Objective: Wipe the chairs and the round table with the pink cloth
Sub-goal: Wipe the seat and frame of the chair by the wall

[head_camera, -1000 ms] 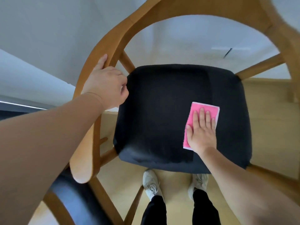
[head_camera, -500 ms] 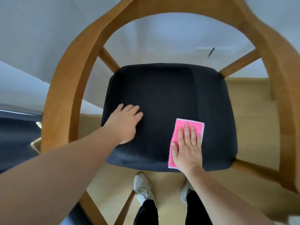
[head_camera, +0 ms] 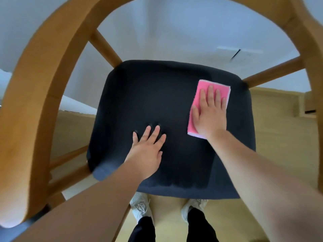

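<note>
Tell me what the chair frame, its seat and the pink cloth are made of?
Chair frame: looks like wood, honey-brown with a smooth, low-sheen finish and a visible joint line.
Seat: dark matte upholstery over padding, probably woven fabric; it dimples under the left hand.
Pink cloth: soft textile, perhaps microfibre, with a fuzzy edge and a paler border.
</note>
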A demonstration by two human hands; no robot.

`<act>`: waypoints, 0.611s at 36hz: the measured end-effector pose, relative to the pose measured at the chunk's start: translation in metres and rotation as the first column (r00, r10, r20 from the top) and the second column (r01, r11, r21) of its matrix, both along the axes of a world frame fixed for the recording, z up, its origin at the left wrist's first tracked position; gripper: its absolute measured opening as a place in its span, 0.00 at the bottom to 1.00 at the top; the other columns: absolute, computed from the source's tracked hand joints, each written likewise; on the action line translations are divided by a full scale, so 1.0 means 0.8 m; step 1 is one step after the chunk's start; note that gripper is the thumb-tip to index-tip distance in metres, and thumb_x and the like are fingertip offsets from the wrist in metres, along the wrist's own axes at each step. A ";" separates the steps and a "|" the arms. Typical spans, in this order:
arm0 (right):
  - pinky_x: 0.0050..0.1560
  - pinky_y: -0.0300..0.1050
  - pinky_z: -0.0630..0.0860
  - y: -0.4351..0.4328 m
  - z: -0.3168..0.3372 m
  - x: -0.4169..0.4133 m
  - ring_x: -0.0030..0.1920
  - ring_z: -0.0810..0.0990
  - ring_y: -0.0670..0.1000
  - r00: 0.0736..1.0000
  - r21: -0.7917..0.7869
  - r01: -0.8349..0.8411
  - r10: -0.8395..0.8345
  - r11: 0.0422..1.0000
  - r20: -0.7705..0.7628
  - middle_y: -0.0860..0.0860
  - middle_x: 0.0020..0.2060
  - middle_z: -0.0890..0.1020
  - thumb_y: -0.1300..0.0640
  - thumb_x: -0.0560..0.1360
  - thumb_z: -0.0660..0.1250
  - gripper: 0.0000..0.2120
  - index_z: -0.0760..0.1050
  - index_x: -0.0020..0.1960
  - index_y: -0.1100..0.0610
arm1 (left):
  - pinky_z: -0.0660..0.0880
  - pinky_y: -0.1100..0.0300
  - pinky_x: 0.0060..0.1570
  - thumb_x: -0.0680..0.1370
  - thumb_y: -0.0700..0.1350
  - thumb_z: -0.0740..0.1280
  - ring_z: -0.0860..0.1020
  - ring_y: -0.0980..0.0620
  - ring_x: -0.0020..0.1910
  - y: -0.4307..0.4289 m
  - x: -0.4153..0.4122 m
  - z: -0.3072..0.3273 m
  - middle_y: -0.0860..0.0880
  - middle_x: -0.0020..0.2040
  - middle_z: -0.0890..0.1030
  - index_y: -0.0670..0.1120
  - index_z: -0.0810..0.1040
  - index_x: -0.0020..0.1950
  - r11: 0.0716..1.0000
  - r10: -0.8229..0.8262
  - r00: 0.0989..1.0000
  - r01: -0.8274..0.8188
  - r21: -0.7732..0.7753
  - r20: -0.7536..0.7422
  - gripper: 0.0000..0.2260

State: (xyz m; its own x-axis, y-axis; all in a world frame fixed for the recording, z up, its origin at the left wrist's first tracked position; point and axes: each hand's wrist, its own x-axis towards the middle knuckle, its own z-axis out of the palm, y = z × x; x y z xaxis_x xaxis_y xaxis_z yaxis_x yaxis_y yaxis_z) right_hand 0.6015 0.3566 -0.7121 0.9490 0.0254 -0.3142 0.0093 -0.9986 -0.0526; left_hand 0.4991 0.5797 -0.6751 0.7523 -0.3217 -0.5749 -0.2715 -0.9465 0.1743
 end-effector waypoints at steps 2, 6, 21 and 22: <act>0.77 0.53 0.38 -0.008 0.000 0.037 0.78 0.41 0.58 1.000 -0.010 -0.013 0.013 1.000 0.008 0.56 0.79 0.44 0.43 0.80 0.37 0.32 0.39 0.79 0.56 | 0.45 0.37 0.70 0.81 0.53 0.49 0.40 0.44 0.76 -0.001 0.000 0.000 0.49 0.78 0.41 0.53 0.46 0.77 1.000 -0.005 1.000 0.005 0.004 -0.015 0.25; 0.77 0.53 0.40 -0.023 0.002 0.092 0.79 0.44 0.57 0.999 -0.003 -0.034 0.034 0.999 0.020 0.56 0.79 0.47 0.42 0.80 0.38 0.32 0.42 0.80 0.57 | 0.44 0.37 0.70 0.81 0.52 0.50 0.39 0.44 0.76 -0.001 0.003 0.000 0.50 0.78 0.40 0.53 0.45 0.77 1.000 -0.002 0.998 0.003 0.015 -0.062 0.25; 0.77 0.54 0.42 -0.046 0.003 0.035 0.78 0.43 0.58 0.994 0.013 0.105 -0.106 0.994 0.037 0.57 0.79 0.46 0.41 0.81 0.36 0.32 0.39 0.79 0.56 | 0.46 0.36 0.70 0.81 0.53 0.50 0.41 0.44 0.76 -0.002 0.008 0.001 0.49 0.78 0.41 0.53 0.45 0.77 0.999 -0.026 0.996 0.029 0.033 -0.081 0.26; 0.78 0.54 0.43 -0.048 0.003 0.018 0.78 0.43 0.58 0.992 0.014 0.119 -0.119 0.993 0.035 0.57 0.79 0.46 0.42 0.81 0.37 0.31 0.39 0.79 0.56 | 0.46 0.36 0.70 0.81 0.53 0.50 0.41 0.44 0.76 -0.002 0.008 0.001 0.49 0.78 0.41 0.53 0.45 0.77 0.999 -0.029 0.996 0.032 0.036 -0.079 0.26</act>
